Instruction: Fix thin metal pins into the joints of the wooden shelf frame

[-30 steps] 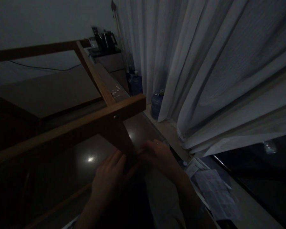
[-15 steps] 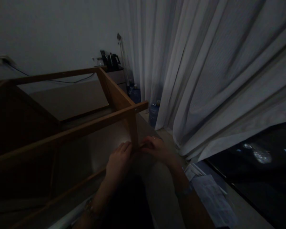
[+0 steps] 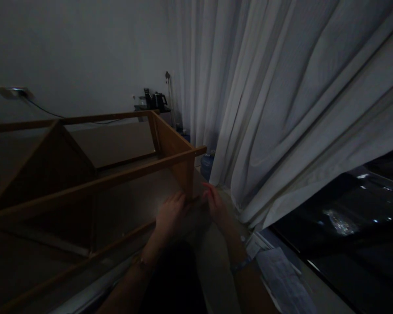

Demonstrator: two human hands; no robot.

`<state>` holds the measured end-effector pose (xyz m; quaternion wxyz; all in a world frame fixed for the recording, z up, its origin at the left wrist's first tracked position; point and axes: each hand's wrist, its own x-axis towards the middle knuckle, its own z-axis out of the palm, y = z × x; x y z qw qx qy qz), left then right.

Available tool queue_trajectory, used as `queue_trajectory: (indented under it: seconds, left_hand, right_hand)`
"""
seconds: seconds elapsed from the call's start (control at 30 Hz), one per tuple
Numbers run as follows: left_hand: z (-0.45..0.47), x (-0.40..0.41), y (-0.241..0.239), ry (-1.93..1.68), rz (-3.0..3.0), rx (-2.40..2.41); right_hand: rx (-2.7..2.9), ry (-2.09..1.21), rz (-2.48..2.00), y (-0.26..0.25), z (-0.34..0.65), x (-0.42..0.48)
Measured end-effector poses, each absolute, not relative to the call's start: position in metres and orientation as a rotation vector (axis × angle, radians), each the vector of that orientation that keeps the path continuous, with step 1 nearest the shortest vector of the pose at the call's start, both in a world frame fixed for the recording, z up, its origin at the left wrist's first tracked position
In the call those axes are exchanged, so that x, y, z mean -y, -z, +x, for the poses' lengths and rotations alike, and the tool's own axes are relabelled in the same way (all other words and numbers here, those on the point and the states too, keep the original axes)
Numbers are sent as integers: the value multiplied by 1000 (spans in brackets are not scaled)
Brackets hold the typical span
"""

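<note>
A wooden shelf frame [image 3: 144, 168] lies on its side in dim light, its near end panel [image 3: 186, 174] standing toward me. My left hand [image 3: 172, 213] is closed round the frame's lower corner; the fingertips are hidden behind the wood. Just right of that corner is my right hand [image 3: 218, 207], its index finger stretched out and fingers apart, nothing visible in it. The short end of the lower rail [image 3: 194, 199] pokes out between both hands. Shadow hides any small part there.
White curtains [image 3: 255, 87] hang on the right, with a blue water jug [image 3: 207, 165] at their foot. Papers [image 3: 281, 270] lie on the floor beside dark glass [image 3: 347, 226]. A black kettle [image 3: 159, 101] stands at the back; a cable [image 3: 42, 107] runs from a wall socket [image 3: 15, 92].
My right hand has come off the rail end, slightly to the right, and its fingers have opened. My left hand stays at the corner. The view has shifted a little.
</note>
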<state>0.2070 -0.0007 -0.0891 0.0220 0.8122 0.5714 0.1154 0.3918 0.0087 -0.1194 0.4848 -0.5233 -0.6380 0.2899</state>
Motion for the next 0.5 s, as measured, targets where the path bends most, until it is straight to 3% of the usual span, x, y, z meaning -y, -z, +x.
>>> queue_trajectory:
  seconds: [0.5]
  left_hand:
    - [207,-1,90,-413,2479,-1706]
  right_hand:
    - [1272,-592,-1446,131,382,38]
